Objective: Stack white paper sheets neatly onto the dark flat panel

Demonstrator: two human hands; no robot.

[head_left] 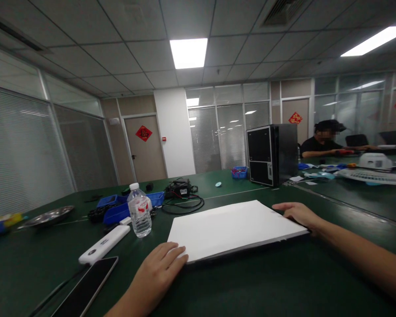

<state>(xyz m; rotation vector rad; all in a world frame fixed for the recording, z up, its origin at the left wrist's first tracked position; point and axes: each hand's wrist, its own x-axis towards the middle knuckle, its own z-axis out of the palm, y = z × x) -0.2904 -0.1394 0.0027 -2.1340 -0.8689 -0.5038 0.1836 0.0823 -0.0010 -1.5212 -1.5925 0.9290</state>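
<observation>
A flat white rectangular slab [234, 226] lies in front of me, with a grey edge and a dark underside along its near side. I cannot make out if it is a paper stack or a panel. My left hand [158, 269] grips its near left corner, fingers over the top and thumb hidden. Along the right edge, my right hand [298, 214] holds the slab from the side, its lower fingers out of sight. Left of the slab stands a clear water bottle [140, 213] with a white cap.
On the green table [244, 286] a phone [87, 286] and a white power bank [104, 244] lie at left. Behind are blue trays [117, 212], a black adapter with cables [181, 188], a metal dish [51, 215] and a computer tower [272, 154]. Another person [323, 143] sits far right.
</observation>
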